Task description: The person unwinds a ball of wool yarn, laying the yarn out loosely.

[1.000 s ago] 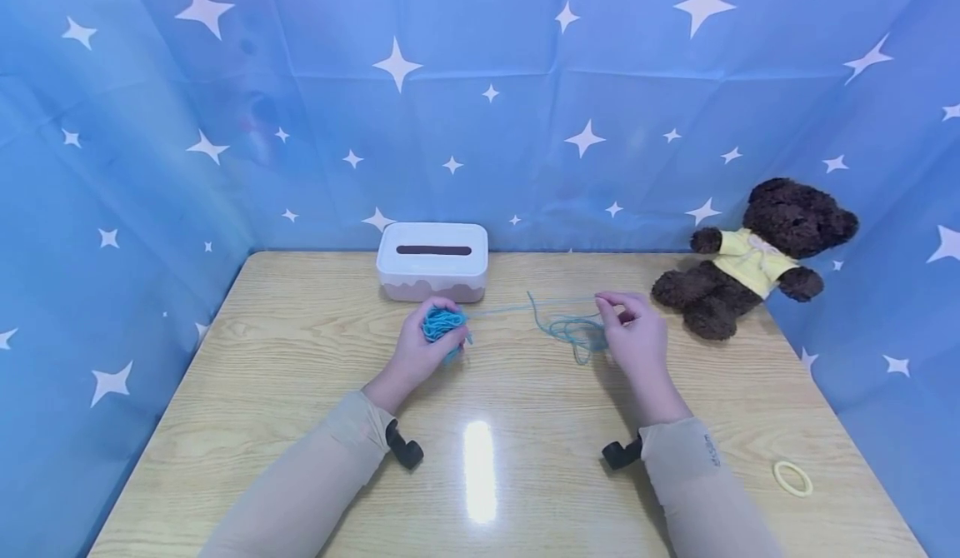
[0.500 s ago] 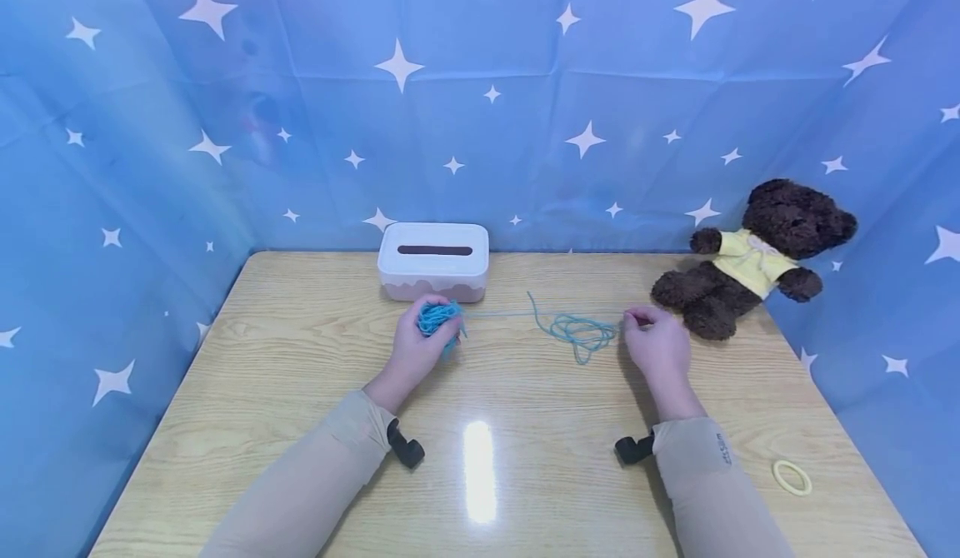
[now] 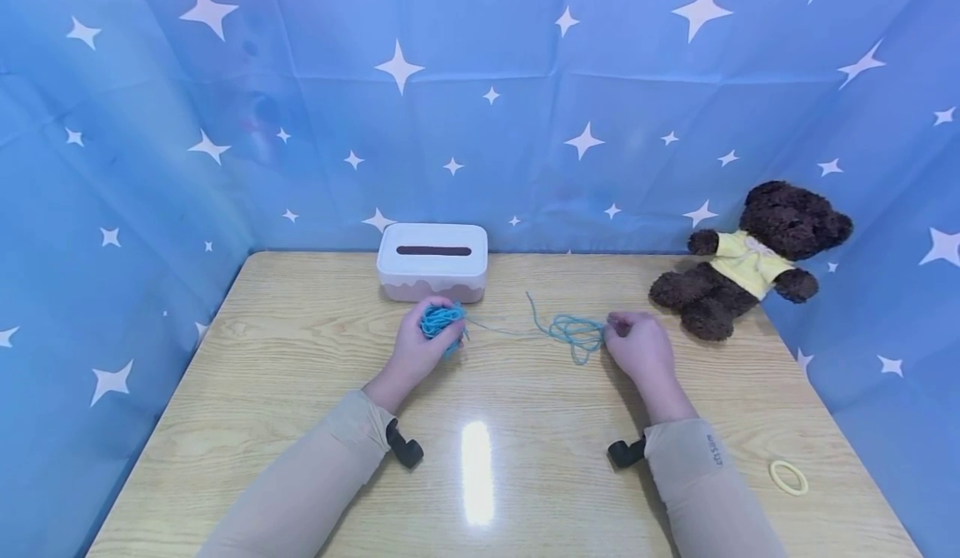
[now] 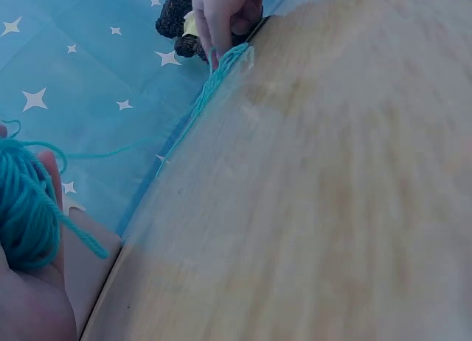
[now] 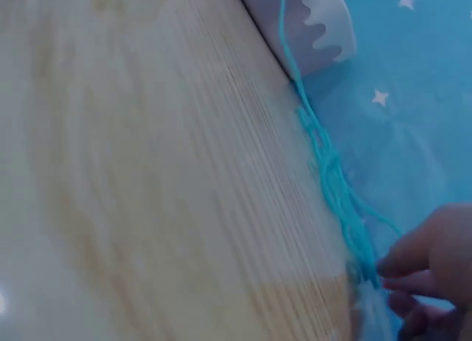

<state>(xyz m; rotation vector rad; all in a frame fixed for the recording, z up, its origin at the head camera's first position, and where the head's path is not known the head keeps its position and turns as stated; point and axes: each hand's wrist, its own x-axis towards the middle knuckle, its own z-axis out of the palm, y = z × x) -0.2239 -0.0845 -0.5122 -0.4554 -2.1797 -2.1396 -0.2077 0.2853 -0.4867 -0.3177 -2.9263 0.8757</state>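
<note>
My left hand [image 3: 414,348] grips a wound bundle of blue yarn [image 3: 441,320] in front of the tissue box. In the left wrist view, the bundle [image 4: 28,204] rests against palm and fingers, and a short tail sticks out. A thin strand runs rightward from it to a loose pile of yarn loops [image 3: 576,333] on the table. At the right end of that pile is my right hand [image 3: 645,350], its thumb and fingers pinching yarn. The right wrist view shows those fingertips [image 5: 394,267] against the loops; the exact grip is partly hidden.
A white tissue box [image 3: 432,265] with a dark slot stands at the table's back edge. A brown teddy bear [image 3: 750,262] in a yellow shirt leans at the back right. Near the right edge lies a pale yellow ring [image 3: 788,477]. A blue star-patterned curtain [image 3: 480,125] surrounds the table.
My right hand moved right and toward me, then back a little to the left. The strand between the hands was straight and now sags. My left hand has hardly moved.
</note>
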